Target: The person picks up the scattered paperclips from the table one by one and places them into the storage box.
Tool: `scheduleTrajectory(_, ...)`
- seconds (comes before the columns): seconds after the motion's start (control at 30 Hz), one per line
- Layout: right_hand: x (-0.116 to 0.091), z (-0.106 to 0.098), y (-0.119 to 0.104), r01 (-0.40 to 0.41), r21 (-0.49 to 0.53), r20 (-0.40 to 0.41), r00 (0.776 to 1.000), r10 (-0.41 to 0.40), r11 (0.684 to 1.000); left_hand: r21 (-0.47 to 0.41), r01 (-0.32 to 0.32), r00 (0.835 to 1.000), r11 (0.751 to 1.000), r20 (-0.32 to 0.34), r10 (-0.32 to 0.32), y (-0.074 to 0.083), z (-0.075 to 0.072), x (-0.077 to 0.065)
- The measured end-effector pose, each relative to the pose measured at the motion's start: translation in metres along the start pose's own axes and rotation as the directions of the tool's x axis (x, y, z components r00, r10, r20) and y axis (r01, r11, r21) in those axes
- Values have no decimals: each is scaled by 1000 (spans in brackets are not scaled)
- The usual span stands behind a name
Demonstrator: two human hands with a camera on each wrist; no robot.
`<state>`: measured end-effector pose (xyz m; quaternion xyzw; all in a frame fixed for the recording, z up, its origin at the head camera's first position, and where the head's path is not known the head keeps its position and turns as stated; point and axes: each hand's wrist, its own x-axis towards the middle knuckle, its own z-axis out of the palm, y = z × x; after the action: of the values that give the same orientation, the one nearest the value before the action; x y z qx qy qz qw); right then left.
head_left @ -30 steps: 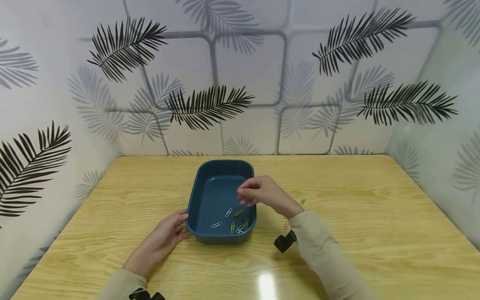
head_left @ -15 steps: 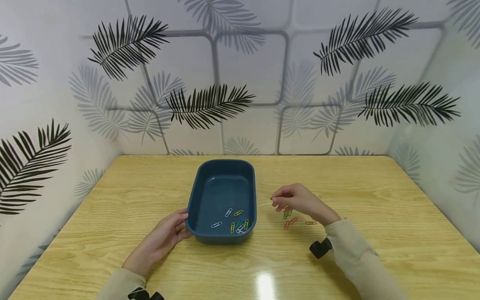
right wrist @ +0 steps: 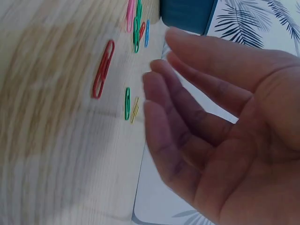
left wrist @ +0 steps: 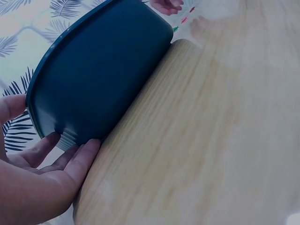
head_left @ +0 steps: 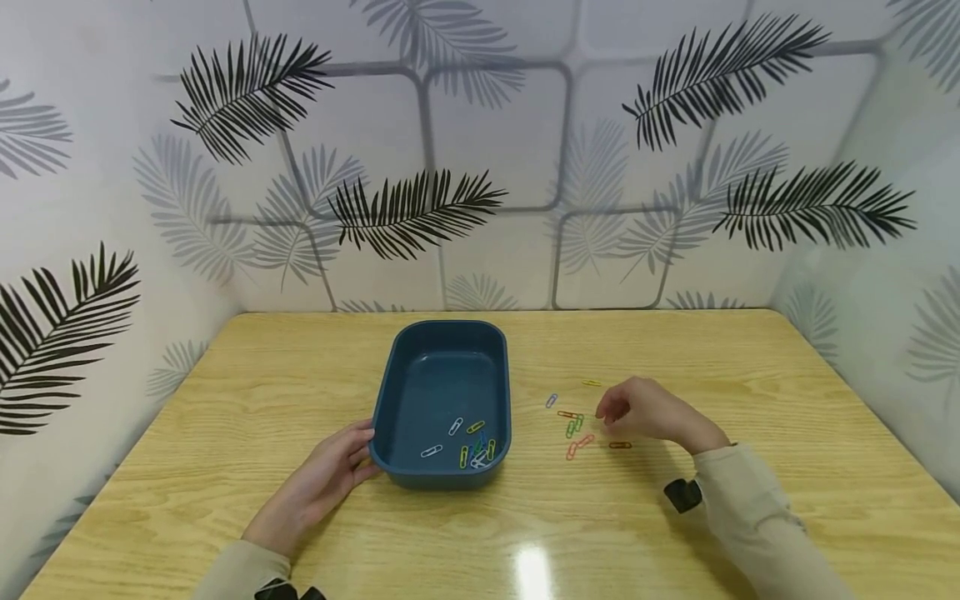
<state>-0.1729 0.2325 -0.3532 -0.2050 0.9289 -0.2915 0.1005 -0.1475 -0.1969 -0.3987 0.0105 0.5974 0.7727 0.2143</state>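
Observation:
A dark blue bin (head_left: 442, 379) stands left of centre on the table, with several white, yellow, blue and green paper clips near its front end. My left hand (head_left: 326, 479) rests against the bin's left outer wall; in the left wrist view its fingers (left wrist: 84, 159) touch the wall near the tabletop. My right hand (head_left: 652, 412) hovers over the right part of the table, fingers loosely bent, with nothing visible between them. Below it lies a red paper clip (right wrist: 103, 69), and a green paper clip (right wrist: 127, 103) and a yellow clip (right wrist: 135, 110) show farther off.
Between bin and right hand, loose clips lie scattered: a blue clip (head_left: 552, 400), green clips (head_left: 571, 428) and pink clips (head_left: 586, 441). A yellow clip (head_left: 592, 382) lies farther back. A leaf-patterned backdrop (head_left: 495, 250) rises behind the wooden table (head_left: 300, 358).
My right hand has moved from above the bin rightward to over the loose clips. The left hand and the bin have stayed in place.

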Motion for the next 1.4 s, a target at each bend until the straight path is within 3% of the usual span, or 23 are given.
scheduleTrajectory(0.1, -1, 0, 1, -32, -16, 19, 999, 32, 999, -4, -3, 1000, 1000, 3, 3, -1, 0, 0)
scheduleTrajectory(0.5, -4, 1, 4, -12, -15, 114, 993, 14, 1000, -4, -14, 1000, 1000, 11, 14, -1, 0, 0)
scheduleTrajectory(1.07, -2, 6, 9, -55, -11, 134, 989, 56, 998, -3, -14, 1000, 1000, 1, 14, -3, 1, 0)
scheduleTrajectory(1.4, -1, 7, 8, -7, -28, 162, 987, 12, 1000, -5, -7, 1000, 1000, -6, 7, -4, 0, 2)
